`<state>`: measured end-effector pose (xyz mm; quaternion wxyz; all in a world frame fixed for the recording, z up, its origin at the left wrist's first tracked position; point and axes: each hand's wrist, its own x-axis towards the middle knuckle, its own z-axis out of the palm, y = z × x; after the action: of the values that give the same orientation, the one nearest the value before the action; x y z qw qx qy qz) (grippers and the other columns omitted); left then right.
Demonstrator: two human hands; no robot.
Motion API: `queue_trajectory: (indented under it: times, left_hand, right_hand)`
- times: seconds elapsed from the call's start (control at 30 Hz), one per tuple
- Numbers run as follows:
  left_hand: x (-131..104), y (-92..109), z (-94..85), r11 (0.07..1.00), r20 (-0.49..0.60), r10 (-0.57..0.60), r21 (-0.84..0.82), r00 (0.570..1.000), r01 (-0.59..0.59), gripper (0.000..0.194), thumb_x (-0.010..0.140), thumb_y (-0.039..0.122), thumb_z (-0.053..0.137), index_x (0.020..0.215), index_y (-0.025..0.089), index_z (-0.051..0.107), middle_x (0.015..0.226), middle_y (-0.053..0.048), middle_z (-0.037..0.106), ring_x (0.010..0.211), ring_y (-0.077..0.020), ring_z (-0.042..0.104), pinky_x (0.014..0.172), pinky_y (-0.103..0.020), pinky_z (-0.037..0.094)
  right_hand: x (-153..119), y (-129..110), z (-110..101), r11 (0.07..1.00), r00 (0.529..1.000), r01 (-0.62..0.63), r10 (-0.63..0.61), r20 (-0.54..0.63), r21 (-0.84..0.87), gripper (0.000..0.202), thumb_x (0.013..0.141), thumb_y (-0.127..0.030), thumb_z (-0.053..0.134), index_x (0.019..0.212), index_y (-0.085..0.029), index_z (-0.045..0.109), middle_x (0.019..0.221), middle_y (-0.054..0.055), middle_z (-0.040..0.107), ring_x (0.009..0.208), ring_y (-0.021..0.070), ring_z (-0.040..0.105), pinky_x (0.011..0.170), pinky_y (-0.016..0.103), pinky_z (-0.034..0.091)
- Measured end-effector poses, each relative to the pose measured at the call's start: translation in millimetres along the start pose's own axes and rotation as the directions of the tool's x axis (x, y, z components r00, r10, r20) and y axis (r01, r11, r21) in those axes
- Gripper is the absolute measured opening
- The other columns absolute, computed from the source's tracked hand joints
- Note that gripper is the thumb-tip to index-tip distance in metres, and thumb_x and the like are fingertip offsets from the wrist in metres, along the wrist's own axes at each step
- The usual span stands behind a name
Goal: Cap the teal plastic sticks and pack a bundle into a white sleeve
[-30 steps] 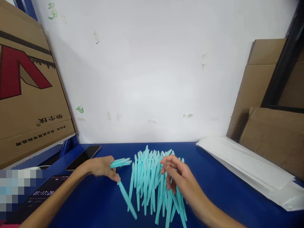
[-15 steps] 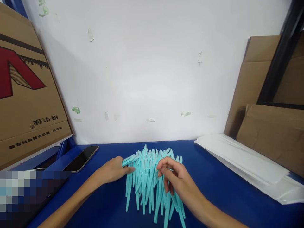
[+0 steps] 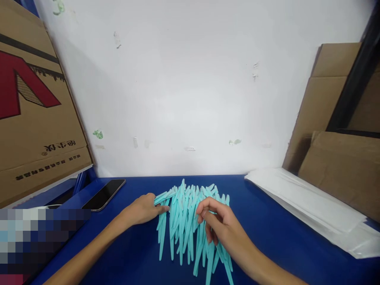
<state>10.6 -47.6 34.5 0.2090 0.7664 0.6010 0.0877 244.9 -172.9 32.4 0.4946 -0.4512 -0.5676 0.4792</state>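
Observation:
A heap of slim, tapered turquoise plastic sticks lies in the middle of the blue table, most of them pointing toward me. At the heap's left edge, my left hand is closed around the ends of a small bundle of these sticks, its thumb over the heap. My right hand hovers at the heap's right side with curled fingers, thumb and index fingertips close together. Whether anything is between those fingertips cannot be made out. The right hand hides part of the sticks behind it.
A dark-screened phone lies at the left on the blue table. A printed cardboard box stands beyond it. White sheets lie at the right, before brown cardboard. A white wall closes off the back.
The whole view has shifted slightly. Some sticks just under my left hand lie a little differently. My right hand keeps nearly the same curled pose over the heap.

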Motion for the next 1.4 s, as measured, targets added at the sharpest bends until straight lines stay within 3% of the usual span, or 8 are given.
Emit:
queue_trajectory:
  times: [0.17,0.47,0.6,0.7,0.8,1.0,1.17,1.4]
  left_hand:
    - [0.8,-7.0,-11.2,0.996,0.052,0.038,-0.077,0.998,-0.034,0.048,0.060,0.065,0.069,0.060,0.023,0.046,0.055,0.000,0.051,0.051,-0.0180,0.048,0.050,-0.027,0.029]
    - [-8.4,5.2,5.2,0.976,-0.109,-0.014,0.215,0.994,0.038,0.036,0.073,0.057,0.058,0.072,0.021,0.055,0.078,-0.013,0.069,0.073,-0.0333,0.065,0.057,-0.033,0.037]
    - [-15.0,8.3,1.7,0.962,-0.123,-0.007,0.270,0.992,0.040,0.021,0.073,0.042,0.057,0.067,0.022,0.052,0.076,-0.013,0.068,0.070,-0.0316,0.064,0.057,-0.034,0.036]
    - [-18.1,8.6,-3.7,0.958,-0.082,-0.031,0.281,0.996,0.053,0.019,0.072,0.039,0.055,0.065,0.022,0.049,0.071,-0.010,0.066,0.061,-0.0278,0.061,0.053,-0.034,0.033]
    - [-18.8,8.6,-6.9,0.960,-0.042,-0.056,0.272,0.998,0.066,0.021,0.069,0.039,0.057,0.063,0.023,0.046,0.066,-0.008,0.064,0.055,-0.0243,0.057,0.051,-0.032,0.030]
    - [-16.2,6.2,-8.1,0.963,-0.126,-0.046,0.258,0.991,0.078,0.023,0.073,0.040,0.054,0.063,0.022,0.047,0.067,-0.007,0.062,0.059,-0.0243,0.058,0.053,-0.031,0.031]
    - [-6.2,-5.3,-12.5,0.970,-0.161,0.056,0.243,0.985,-0.015,0.026,0.082,0.042,0.046,0.065,0.022,0.046,0.076,-0.009,0.064,0.072,-0.0265,0.061,0.060,-0.032,0.036]
    - [3.5,-8.4,-25.7,0.994,-0.237,0.100,-0.009,0.966,-0.105,0.025,0.088,0.038,0.035,0.074,0.022,0.048,0.074,-0.004,0.064,0.074,-0.0244,0.062,0.070,-0.034,0.042]
  right_hand:
    - [-0.5,0.6,0.2,1.000,1.000,-0.004,0.004,0.016,-0.001,0.019,0.093,-0.037,0.049,0.089,-0.021,0.059,0.084,-0.001,0.061,0.050,0.0067,0.050,0.045,0.020,0.034]
    - [-1.9,1.0,1.6,1.000,0.999,0.013,-0.013,0.032,-0.019,0.017,0.093,-0.031,0.047,0.088,-0.021,0.060,0.081,-0.001,0.062,0.049,0.0071,0.051,0.047,0.021,0.036]
    - [-2.9,-1.5,1.9,1.000,0.999,0.008,-0.007,0.035,-0.027,0.018,0.093,-0.032,0.048,0.087,-0.020,0.060,0.082,-0.001,0.063,0.050,0.0072,0.051,0.048,0.021,0.037]
    - [-2.9,-1.7,1.5,1.000,0.999,0.009,-0.008,0.037,-0.024,0.018,0.093,-0.032,0.048,0.088,-0.020,0.061,0.083,-0.001,0.063,0.049,0.0072,0.050,0.048,0.021,0.038]
    - [-2.4,0.1,0.7,0.999,0.999,0.021,-0.020,0.039,-0.027,0.020,0.094,-0.033,0.047,0.088,-0.021,0.061,0.082,-0.001,0.063,0.049,0.0074,0.051,0.048,0.021,0.037]
    - [-2.9,0.4,-0.3,0.999,0.999,0.026,-0.025,0.037,-0.025,0.022,0.095,-0.037,0.048,0.088,-0.021,0.061,0.083,-0.001,0.062,0.049,0.0073,0.051,0.047,0.021,0.036]
    - [-2.7,-1.8,-1.0,0.999,0.999,0.038,-0.037,0.034,-0.012,0.019,0.095,-0.031,0.047,0.088,-0.021,0.061,0.082,-0.001,0.062,0.049,0.0066,0.051,0.047,0.020,0.036]
    - [-2.2,-2.2,-1.4,0.999,0.999,0.039,-0.038,0.026,-0.022,0.019,0.095,-0.030,0.047,0.088,-0.021,0.061,0.083,-0.001,0.063,0.049,0.0065,0.051,0.047,0.020,0.036]
